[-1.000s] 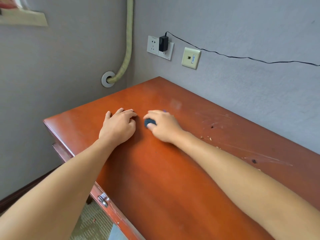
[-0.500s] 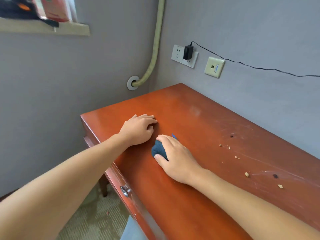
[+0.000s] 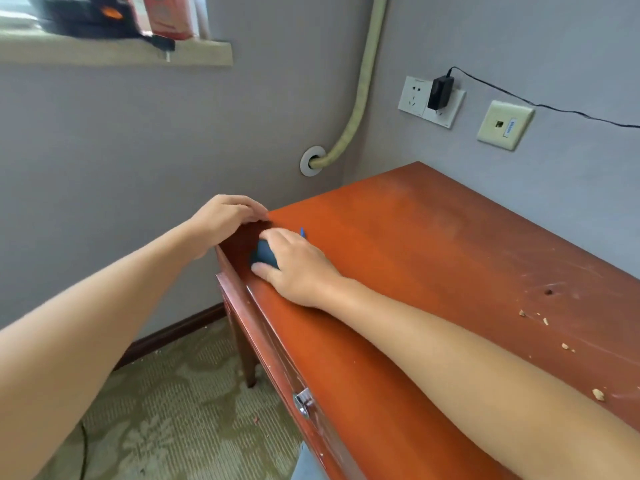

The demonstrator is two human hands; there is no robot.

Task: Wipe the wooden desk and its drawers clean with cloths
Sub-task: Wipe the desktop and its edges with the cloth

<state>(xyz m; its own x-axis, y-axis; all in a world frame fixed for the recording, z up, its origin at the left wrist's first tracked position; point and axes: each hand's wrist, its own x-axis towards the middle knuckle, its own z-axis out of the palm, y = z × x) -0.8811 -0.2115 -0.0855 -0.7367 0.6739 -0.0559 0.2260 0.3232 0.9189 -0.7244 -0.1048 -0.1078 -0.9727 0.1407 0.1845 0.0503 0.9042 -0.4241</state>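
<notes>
The reddish wooden desk [image 3: 433,244] fills the right half of the view, set against the grey wall. My right hand [image 3: 298,265] presses a dark blue cloth [image 3: 265,258] onto the desktop near its front left corner; most of the cloth is hidden under the palm. My left hand [image 3: 227,216] rests curled over the left edge of the desk at that corner, with nothing visible in it. A drawer front with a metal handle [image 3: 303,403] runs below the front edge.
Crumbs [image 3: 597,393] and scratch marks lie on the right part of the desktop. Wall sockets with a black plug [image 3: 439,93] and cable sit above the desk. A padded pipe [image 3: 356,112] enters the left wall. A window sill [image 3: 114,51] holds items. Patterned carpet [image 3: 180,410] lies below.
Both hands have slid left and toward the desk's front left corner. The cloth went with my right hand, and my left hand now hangs over the left edge.
</notes>
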